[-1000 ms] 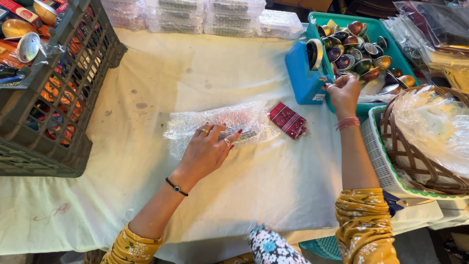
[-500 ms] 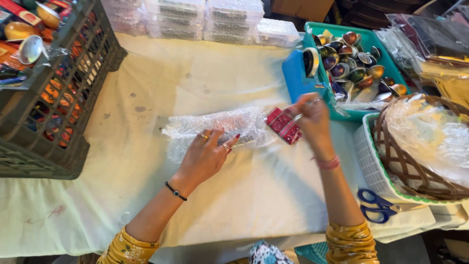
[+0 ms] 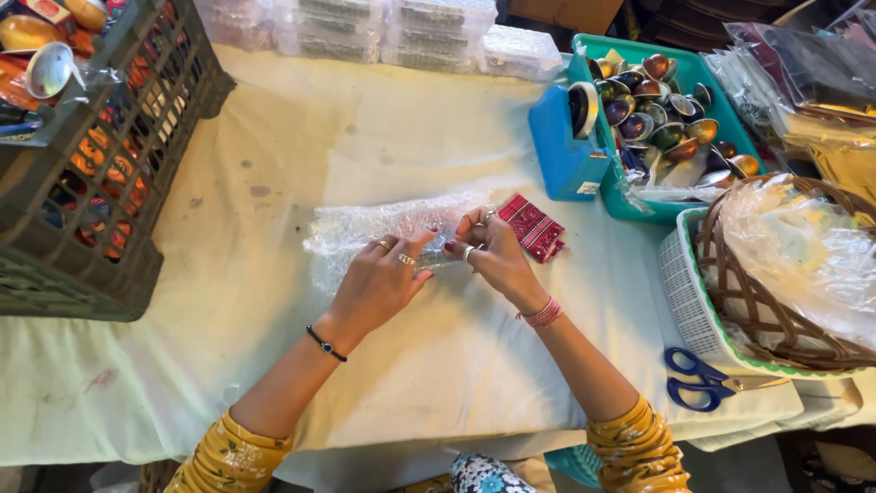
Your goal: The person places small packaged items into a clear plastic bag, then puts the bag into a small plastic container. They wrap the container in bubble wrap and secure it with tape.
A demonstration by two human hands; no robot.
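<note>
A bubble-wrap bundle (image 3: pixel 365 228) lies on the cream cloth in the middle of the table. My left hand (image 3: pixel 379 278) presses down on its right part, fingers bent over the wrap. My right hand (image 3: pixel 488 251) meets it from the right, fingertips pinching at the wrap's edge, apparently holding a clear strip of tape against it. A small red patterned pouch (image 3: pixel 534 225) lies just right of my right hand. The blue tape dispenser (image 3: pixel 570 146) stands behind it.
A dark plastic crate (image 3: pixel 100 173) of colourful packets fills the left. A teal tray (image 3: pixel 703 82) holds several shiny metal bowls. A wicker basket (image 3: pixel 776 274) with plastic sits in a white tray at right. Blue scissors (image 3: pixel 698 379) lie near the front edge. Clear boxes (image 3: pixel 392 27) line the back.
My right hand came back from the tape dispenser at the tray to the bubble-wrap bundle and now meets my left hand on it. The left hand stayed on the wrap.
</note>
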